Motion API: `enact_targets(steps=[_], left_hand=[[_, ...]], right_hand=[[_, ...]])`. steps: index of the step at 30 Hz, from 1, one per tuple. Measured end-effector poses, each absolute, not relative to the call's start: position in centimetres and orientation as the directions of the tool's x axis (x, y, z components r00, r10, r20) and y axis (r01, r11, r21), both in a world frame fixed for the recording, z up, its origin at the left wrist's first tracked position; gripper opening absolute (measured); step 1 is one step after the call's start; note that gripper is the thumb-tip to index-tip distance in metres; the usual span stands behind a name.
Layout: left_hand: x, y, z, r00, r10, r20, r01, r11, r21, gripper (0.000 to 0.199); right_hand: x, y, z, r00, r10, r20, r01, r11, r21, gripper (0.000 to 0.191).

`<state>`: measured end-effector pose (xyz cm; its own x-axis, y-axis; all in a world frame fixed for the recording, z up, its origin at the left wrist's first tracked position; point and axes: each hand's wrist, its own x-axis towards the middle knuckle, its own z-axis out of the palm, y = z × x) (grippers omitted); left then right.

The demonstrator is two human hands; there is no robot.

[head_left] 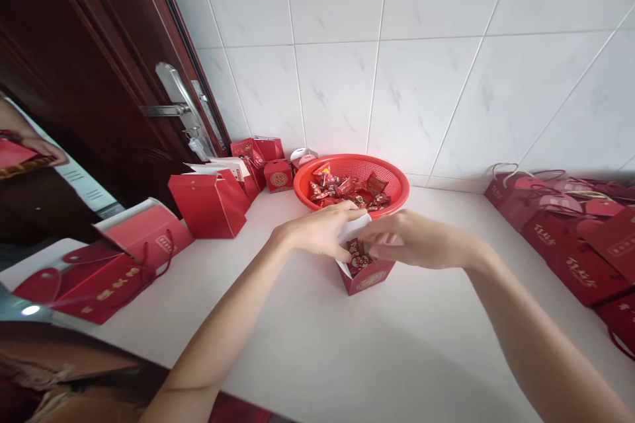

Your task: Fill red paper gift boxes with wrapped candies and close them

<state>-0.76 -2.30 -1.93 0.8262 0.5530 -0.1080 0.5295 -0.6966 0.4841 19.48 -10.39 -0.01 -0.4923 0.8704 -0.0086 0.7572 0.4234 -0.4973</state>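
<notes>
A small red gift box [370, 277] with gold print stands on the white table, its top open and wrapped candies [358, 256] showing inside. My left hand [327, 230] grips the box at its left and back edge, thumb on the near side and fingers across a white inner flap. Over the right part of the opening is my right hand [404, 238], slightly blurred, with its fingers curled in toward the box. Whatever those fingers hold, if anything, is hidden. Just behind both hands sits a red plastic basket [401, 193] with several wrapped candies [347, 188] in it.
Red gift boxes [278, 175] and an upright red bag [206, 205] stand at the back left. More red bags [114, 281] lie at the left edge, others [560, 244] at the right. A tiled wall [337, 92] and a door [99, 33] bound the table [307, 357]. Another person's hand [47, 149] shows far left.
</notes>
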Motion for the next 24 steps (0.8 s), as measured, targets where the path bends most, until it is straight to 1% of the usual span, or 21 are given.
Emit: enact_targets(steps=[2, 4, 7, 8, 10, 12, 15, 17, 19, 22, 24], left_hand=[[-0.8, -2.2, -1.9, 0.828, 0.551, -0.107, 0.527, -0.698, 0.485, 0.079], [-0.7, -2.1, -2.0, 0.838, 0.538, -0.092, 0.507, -0.706, 0.495, 0.074], [-0.6, -1.9, -2.1, 0.844, 0.532, -0.063, 0.490, -0.718, 0.494, 0.063], [-0.5, -1.9, -2.2, 0.843, 0.536, -0.053, 0.489, -0.720, 0.493, 0.061], [-0.5, -1.8, -2.2, 0.837, 0.545, -0.035, 0.488, -0.717, 0.498, 0.056], [-0.7, -1.7, -2.2, 0.839, 0.543, -0.031, 0.480, -0.713, 0.510, 0.053], [-1.5, -1.1, -2.0, 0.864, 0.501, -0.043, 0.439, -0.711, 0.549, 0.058], [-2.2, -0.5, -2.0, 0.882, 0.464, -0.076, 0.420, -0.705, 0.572, 0.069], [-2.7, -0.1, -2.0, 0.880, 0.460, -0.117, 0.440, -0.696, 0.567, 0.078], [-2.5, -0.2, -2.2, 0.841, 0.524, -0.136, 0.509, -0.680, 0.527, 0.079], [-1.8, -0.7, -2.3, 0.825, 0.554, -0.112, 0.526, -0.681, 0.510, 0.074]], right_hand=[[20.7, -11.4, -0.2, -0.416, 0.902, 0.114, 0.717, 0.402, -0.569, 0.020], [21.4, -12.3, -0.9, -0.393, 0.904, 0.166, 0.697, 0.411, -0.588, 0.023], [21.7, -13.4, -2.7, -0.427, 0.881, 0.206, 0.665, 0.460, -0.588, 0.031], [21.7, -13.7, -3.3, -0.411, 0.884, 0.224, 0.655, 0.457, -0.601, 0.035], [21.7, -14.1, -4.5, -0.322, 0.910, 0.261, 0.642, 0.412, -0.647, 0.042], [21.7, -14.3, -5.7, -0.214, 0.933, 0.289, 0.631, 0.358, -0.688, 0.043], [21.5, -14.3, -7.0, -0.135, 0.940, 0.314, 0.620, 0.327, -0.713, 0.042], [21.2, -14.2, -7.7, -0.146, 0.933, 0.329, 0.613, 0.346, -0.710, 0.042], [20.8, -14.0, -8.2, -0.163, 0.916, 0.366, 0.619, 0.384, -0.685, 0.040], [20.3, -13.7, -8.8, -0.111, 0.874, 0.473, 0.676, 0.415, -0.608, 0.027], [20.0, -13.7, -9.1, -0.042, 0.849, 0.527, 0.733, 0.385, -0.561, 0.018]])
